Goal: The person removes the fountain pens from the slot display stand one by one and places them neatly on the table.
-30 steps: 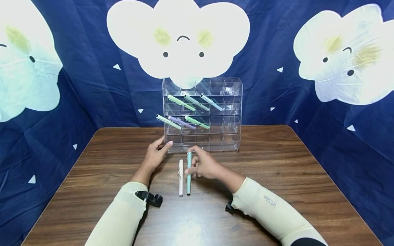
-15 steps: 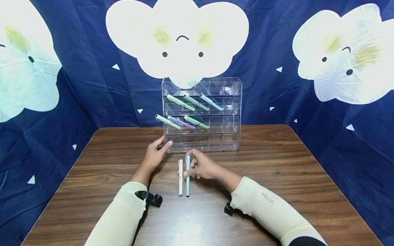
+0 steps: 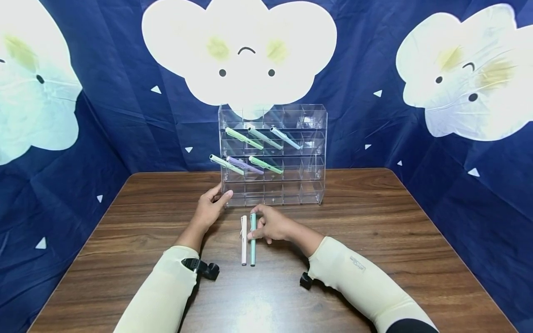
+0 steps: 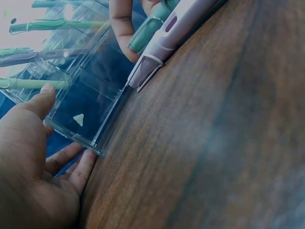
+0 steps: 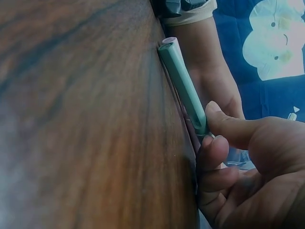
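A clear acrylic pen rack [image 3: 293, 192] stands upright at the back of the table. My left hand [image 3: 209, 209] holds its lower left edge, thumb in front and the other fingers farther back along the side; the left wrist view shows this hand [image 4: 35, 162] close up. A teal pen [image 3: 252, 249] lies lengthwise before the rack, and my right hand [image 3: 275, 224] pinches it between thumb and fingers. Close along its left side lies a pale pink pen [image 3: 244, 247], clip to the left. In the right wrist view the teal pen [image 5: 183, 86] partly hides the pink one.
Several pens sit slanted in the rack's middle two rows, among them a purple pen [image 3: 245, 165] and a light blue pen [image 3: 285, 137]. A brown wooden table [image 3: 374, 217] spreads around. Behind it hangs a dark blue curtain [image 3: 358, 125] with cloud shapes.
My right hand has moved slightly left and towards me, bringing the teal pen down beside the pink one. The left hand keeps its hold on the rack.
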Demonstrator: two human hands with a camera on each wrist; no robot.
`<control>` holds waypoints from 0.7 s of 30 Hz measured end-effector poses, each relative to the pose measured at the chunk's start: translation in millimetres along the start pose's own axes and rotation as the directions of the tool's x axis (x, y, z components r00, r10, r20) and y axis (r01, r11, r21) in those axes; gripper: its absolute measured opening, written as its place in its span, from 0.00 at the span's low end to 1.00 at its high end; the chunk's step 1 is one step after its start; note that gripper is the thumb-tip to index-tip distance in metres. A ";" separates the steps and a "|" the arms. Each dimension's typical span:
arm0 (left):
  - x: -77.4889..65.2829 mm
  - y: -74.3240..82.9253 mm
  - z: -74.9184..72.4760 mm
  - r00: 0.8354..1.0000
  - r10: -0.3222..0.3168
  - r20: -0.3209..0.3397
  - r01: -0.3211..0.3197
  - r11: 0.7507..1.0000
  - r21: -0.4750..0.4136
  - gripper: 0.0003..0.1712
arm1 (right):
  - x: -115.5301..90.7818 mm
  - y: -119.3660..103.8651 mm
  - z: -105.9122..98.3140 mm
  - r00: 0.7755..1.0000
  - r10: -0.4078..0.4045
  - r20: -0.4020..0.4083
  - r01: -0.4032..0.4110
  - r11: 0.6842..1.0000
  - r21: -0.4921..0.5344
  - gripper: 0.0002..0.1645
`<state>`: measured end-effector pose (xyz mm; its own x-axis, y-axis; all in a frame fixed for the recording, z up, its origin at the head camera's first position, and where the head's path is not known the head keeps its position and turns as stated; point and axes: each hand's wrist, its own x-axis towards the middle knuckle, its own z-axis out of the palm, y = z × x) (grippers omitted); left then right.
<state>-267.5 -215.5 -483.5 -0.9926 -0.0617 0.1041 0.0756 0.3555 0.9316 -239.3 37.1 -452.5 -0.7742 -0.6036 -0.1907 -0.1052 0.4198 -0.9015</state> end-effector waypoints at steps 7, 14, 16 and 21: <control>-0.6 2.3 -0.1 1.000 -0.013 0.009 0.012 1.000 0.016 0.39 | 5.7 2.0 -0.1 0.999 0.051 0.002 -0.051 0.998 0.027 0.45; -0.8 3.3 -0.1 1.000 -0.010 0.006 0.010 1.000 0.019 0.38 | 5.5 0.5 1.0 0.998 0.059 0.001 -0.059 0.998 -0.005 0.45; -0.6 3.2 -0.3 1.000 -0.009 0.003 0.009 1.000 0.013 0.38 | 5.5 0.0 1.7 0.998 0.058 -0.002 -0.058 0.998 -0.023 0.46; -0.9 2.3 -0.2 1.000 -0.019 0.004 0.019 1.000 0.016 0.38 | 6.0 -1.1 3.5 0.998 0.055 -0.012 -0.055 0.997 -0.057 0.48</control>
<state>-266.4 -214.8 -481.4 -0.9943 -0.0644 0.0852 0.0556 0.3696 0.9275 -241.7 30.7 -454.0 -0.7860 -0.5717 -0.2353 -0.0977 0.4906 -0.8659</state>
